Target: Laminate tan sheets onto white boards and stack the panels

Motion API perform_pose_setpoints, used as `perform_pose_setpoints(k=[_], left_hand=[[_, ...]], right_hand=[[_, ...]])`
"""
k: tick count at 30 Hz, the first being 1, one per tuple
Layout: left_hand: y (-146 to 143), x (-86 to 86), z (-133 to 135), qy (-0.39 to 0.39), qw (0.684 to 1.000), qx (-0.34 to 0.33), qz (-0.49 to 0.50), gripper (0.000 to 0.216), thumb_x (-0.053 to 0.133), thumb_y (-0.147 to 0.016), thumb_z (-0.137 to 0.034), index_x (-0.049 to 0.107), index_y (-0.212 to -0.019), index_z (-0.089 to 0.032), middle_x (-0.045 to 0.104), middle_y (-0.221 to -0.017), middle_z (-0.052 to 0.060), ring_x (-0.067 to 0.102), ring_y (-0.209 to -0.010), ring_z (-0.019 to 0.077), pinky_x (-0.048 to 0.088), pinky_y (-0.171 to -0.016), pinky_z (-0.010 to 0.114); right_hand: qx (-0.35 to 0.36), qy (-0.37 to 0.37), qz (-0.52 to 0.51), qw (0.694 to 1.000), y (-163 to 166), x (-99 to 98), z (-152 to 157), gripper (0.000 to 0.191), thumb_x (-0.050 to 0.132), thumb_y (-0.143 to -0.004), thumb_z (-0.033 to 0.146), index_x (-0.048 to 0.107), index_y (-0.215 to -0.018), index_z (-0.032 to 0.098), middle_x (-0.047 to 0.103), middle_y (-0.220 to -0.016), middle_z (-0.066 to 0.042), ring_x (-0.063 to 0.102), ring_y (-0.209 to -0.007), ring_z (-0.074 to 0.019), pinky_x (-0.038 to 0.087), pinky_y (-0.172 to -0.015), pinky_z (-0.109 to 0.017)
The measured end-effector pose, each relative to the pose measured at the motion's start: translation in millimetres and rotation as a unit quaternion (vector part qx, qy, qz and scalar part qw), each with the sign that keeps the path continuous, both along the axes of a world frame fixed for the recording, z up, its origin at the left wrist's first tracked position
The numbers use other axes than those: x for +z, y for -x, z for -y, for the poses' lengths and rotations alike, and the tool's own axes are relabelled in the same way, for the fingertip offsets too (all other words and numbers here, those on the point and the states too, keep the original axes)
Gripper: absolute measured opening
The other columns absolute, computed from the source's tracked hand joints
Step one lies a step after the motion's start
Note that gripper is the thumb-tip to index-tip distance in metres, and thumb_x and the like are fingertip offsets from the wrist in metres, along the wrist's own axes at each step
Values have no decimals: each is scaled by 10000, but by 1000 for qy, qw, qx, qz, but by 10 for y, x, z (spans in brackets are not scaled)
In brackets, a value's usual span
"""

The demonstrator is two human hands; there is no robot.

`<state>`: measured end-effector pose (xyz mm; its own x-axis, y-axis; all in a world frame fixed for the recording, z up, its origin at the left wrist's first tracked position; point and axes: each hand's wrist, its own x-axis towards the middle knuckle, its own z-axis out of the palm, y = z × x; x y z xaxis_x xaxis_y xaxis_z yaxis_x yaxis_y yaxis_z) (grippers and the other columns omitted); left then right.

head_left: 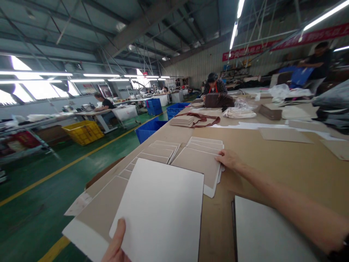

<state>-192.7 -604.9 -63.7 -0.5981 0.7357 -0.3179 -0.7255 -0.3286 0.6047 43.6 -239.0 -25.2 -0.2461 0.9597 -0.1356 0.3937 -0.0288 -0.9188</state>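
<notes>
My left hand (117, 242) grips a white rectangular panel (163, 207) with rounded corners by its lower left edge, thumb on top. The panel hides part of the table beneath it. Farther out, my right hand (229, 159) pinches the right edge of a beige panel with a white border (197, 162), the front one of an overlapping fan of such panels. Left of that fan lies another overlapping row of beige panels (158, 151). A larger beige and white sheet (100, 207) sits at the table's left edge, partly under the white panel.
A stack of white panels (261, 225) lies at the near right. Beyond are a small beige pile (182, 120), brown straps (204, 119) and plastic bags (241, 109). Blue bins (149, 129) stand along the table's left side. A co-worker (214, 85) leans over the far end.
</notes>
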Motion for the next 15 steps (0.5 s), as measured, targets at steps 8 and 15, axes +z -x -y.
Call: perform_pose_setpoints(k=[8, 15], left_hand=[[-573, 346, -382, -182, 979, -94, -12, 451, 414, -1052, -274, 418, -1503, -259, 658, -1277, 98, 679, -1109, 208, 474, -1067, 333], [-1502, 805, -687, -104, 970, -219, -16, 404, 480, -1037, -252, 499, -1441, -249, 716, -1238, 53, 713, -1043, 159, 574, -937, 275]], right_hand=[[135, 30, -129, 982, -650, 538, 1210, 342, 458, -1002, 491, 644, -1062, 209, 698, -1068, -70, 656, -965, -209, 545, -746, -293], [14, -56, -249, 967, -1348, 900, 1927, 301, 685, -815, 234, 621, -1108, 211, 720, -986, -22, 666, -834, -192, 548, -688, -277]])
